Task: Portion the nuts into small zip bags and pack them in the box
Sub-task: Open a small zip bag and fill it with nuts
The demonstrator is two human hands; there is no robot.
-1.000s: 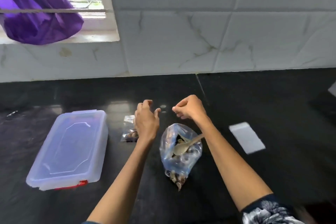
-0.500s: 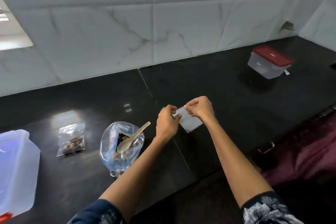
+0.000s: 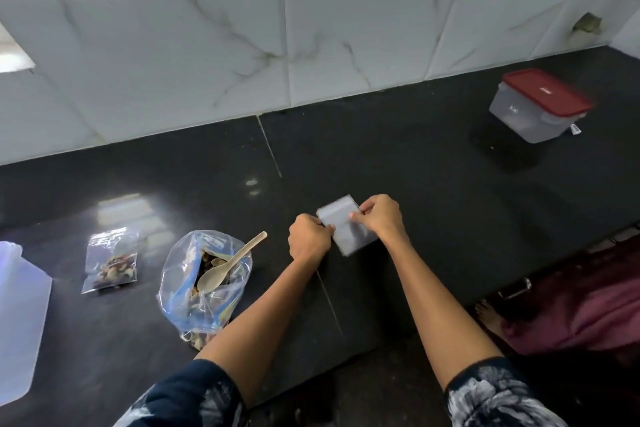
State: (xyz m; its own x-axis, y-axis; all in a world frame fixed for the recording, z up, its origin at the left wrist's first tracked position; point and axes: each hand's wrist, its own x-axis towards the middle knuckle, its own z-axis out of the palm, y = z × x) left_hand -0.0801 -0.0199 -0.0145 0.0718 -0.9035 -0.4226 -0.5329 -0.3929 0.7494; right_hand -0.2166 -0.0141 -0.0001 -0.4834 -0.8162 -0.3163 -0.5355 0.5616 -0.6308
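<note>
1. A black polished stone countertop [image 3: 398, 156] runs along a white marbled tile wall.
2. At nine o'clock, a clear plastic box [image 3: 17, 333] sits at the edge.
3. Near it, a small filled zip bag of nuts [image 3: 110, 262].
4. At seven o'clock, an open clear bag of nuts [image 3: 204, 284] holds a pale spoon [image 3: 230, 269].
5. At two o'clock, a red-lidded grey container [image 3: 536, 106].

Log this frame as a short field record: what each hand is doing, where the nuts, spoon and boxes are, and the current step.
left hand: pinches left edge of the empty zip bag
right hand: pinches the same bag's right side
big nut bag: open on the black counter, wooden spoon resting inside
filled zip bag: lying left of the big nut bag
clear box: far left, partly out of frame
red-lidded container: far right, closed
step: empty bag in hand, not yet filled
</note>
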